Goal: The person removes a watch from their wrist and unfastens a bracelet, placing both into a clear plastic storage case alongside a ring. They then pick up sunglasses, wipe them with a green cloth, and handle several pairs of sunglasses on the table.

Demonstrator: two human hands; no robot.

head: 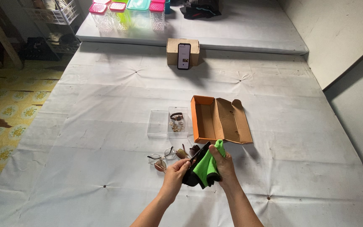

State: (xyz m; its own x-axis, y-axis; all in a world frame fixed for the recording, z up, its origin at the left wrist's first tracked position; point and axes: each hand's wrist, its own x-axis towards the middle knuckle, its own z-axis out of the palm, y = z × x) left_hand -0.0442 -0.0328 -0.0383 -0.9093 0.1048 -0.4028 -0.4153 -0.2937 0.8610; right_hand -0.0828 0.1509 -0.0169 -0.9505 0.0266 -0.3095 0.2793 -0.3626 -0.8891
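Below the orange box (219, 120), your left hand (175, 172) and right hand (222, 164) both clamp dark sunglasses (192, 168) wrapped in green cloth (206, 166).

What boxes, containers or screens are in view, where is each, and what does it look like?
Phone: upright against small brown box, far centre, lit screen.
Orange box: open, flat, beyond the hands.
Clear case: open, left of it, trinkets inside.
Jars: far left, clear, pink and teal lids.

A wide white padded mattress (106, 84) covers the ground beside yellow flower-patterned vinyl flooring (9, 105), bounded by a pale plaster wall (337, 33).
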